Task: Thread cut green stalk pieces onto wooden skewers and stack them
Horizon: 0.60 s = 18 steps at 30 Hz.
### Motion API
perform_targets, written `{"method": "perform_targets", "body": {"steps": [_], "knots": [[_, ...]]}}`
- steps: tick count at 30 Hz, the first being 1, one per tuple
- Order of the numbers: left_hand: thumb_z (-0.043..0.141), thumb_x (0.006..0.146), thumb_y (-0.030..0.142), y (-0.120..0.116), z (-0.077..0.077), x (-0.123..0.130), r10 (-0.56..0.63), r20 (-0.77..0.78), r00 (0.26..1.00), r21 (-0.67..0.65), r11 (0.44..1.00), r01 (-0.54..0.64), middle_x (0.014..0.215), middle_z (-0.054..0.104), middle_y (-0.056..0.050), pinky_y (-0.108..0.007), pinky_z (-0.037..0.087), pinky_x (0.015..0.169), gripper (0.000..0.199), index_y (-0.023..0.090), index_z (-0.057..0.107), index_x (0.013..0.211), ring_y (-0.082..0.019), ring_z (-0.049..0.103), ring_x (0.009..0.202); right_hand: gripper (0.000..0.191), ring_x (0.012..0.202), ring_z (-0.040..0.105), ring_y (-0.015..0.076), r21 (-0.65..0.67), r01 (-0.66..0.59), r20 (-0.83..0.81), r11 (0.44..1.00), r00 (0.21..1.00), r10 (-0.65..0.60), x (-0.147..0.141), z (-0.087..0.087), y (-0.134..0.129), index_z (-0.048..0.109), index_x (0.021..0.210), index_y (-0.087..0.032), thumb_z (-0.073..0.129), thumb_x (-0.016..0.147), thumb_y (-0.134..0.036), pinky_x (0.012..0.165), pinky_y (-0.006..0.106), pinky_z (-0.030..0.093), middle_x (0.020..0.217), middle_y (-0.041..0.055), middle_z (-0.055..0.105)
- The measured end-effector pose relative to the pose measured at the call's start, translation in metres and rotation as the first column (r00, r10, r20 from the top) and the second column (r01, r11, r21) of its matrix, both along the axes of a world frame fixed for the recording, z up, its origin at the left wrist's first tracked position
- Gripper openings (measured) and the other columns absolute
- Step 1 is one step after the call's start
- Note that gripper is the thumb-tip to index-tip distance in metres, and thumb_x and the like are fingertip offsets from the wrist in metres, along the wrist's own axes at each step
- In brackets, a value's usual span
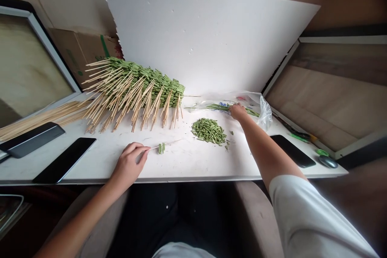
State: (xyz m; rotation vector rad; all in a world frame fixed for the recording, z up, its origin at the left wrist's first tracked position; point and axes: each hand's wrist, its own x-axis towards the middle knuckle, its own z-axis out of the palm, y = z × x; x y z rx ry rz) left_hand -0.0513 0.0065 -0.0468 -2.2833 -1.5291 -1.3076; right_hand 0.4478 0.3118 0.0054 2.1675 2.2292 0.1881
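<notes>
My left hand [130,161] pinches the end of a thin wooden skewer [153,147] near the table's front edge. A few short green bean pieces [161,148] are threaded crosswise on that skewer. My right hand [238,111] reaches to the back, its fingers closed at the long green beans [219,107] that lie on a clear plastic bag [262,107]; its fingertips are partly hidden. Between the hands lies a heap of cut bean pieces [208,131]. A large stack of filled bean skewers [145,82] rests at the back left, bare stick ends toward me.
Loose bare skewers [45,117] lie at the left, behind two dark phone-like slabs [65,160]. A black slab [292,151], a computer mouse [328,161] and a green tape roll [322,152] are at the right. A white foam board [205,36] stands along the back.
</notes>
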Motion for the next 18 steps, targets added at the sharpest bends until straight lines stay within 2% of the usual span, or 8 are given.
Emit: {"method": "perform_targets", "body": {"steps": [6, 10, 13, 15, 18], "knots": [[0.06, 0.106, 0.021, -0.001, 0.002, 0.001, 0.0, -0.004, 1.0, 0.0, 1.0, 0.0, 0.098, 0.069, -0.006, -0.033, 0.055, 0.087, 0.019, 0.019, 0.078, 0.108, -0.02, 0.07, 0.091, 0.036, 0.139, 0.046, 0.0406, 0.001, 0.031, 0.048, 1.0, 0.998, -0.031, 0.006, -0.004, 0.016, 0.072, 0.129, -0.009, 0.051, 0.104, -0.025, 0.11, 0.052, 0.038, 0.142, 0.0282, 0.064], [0.06, 0.105, 0.019, -0.002, 0.001, 0.001, 0.012, -0.006, 1.0, 0.012, 1.0, -0.012, 0.098, 0.07, -0.006, -0.033, 0.055, 0.088, 0.018, 0.019, 0.078, 0.107, -0.02, 0.07, 0.092, 0.034, 0.143, 0.045, 0.0406, 0.038, 0.042, 0.057, 0.998, 0.997, -0.044, 0.009, 0.006, 0.017, 0.071, 0.129, -0.008, 0.052, 0.102, -0.018, 0.112, 0.052, 0.037, 0.142, 0.0288, 0.064], [0.06, 0.105, 0.019, -0.002, 0.001, 0.0, 0.015, -0.003, 1.0, 0.012, 1.0, -0.015, 0.099, 0.07, -0.006, -0.033, 0.055, 0.088, 0.018, 0.02, 0.078, 0.108, -0.021, 0.07, 0.093, 0.039, 0.136, 0.055, 0.0362, 0.096, 0.058, 0.03, 0.994, 0.998, -0.061, 0.013, 0.027, 0.015, 0.065, 0.138, -0.007, 0.046, 0.105, -0.016, 0.109, 0.046, 0.041, 0.14, 0.0291, 0.066], [0.06, 0.106, 0.02, -0.002, 0.0, 0.0, 0.006, 0.0, 1.0, 0.009, 1.0, -0.006, 0.099, 0.07, -0.006, -0.033, 0.055, 0.088, 0.019, 0.02, 0.078, 0.107, -0.02, 0.07, 0.093, 0.04, 0.117, 0.066, 0.0303, 0.111, 0.075, -0.017, 0.991, 0.997, -0.074, 0.015, 0.048, 0.013, 0.065, 0.14, -0.009, 0.044, 0.108, -0.02, 0.099, 0.038, 0.047, 0.13, 0.0266, 0.072], [0.059, 0.106, 0.022, -0.001, 0.001, -0.001, -0.002, 0.002, 1.0, 0.0, 1.0, 0.002, 0.098, 0.07, -0.006, -0.033, 0.055, 0.087, 0.019, 0.019, 0.078, 0.107, -0.02, 0.069, 0.093, 0.038, 0.097, 0.07, 0.0254, 0.128, 0.061, -0.067, 0.99, 0.996, -0.053, 0.012, 0.079, 0.003, 0.071, 0.134, -0.012, 0.046, 0.109, -0.026, 0.087, 0.034, 0.051, 0.117, 0.0206, 0.078]]}}
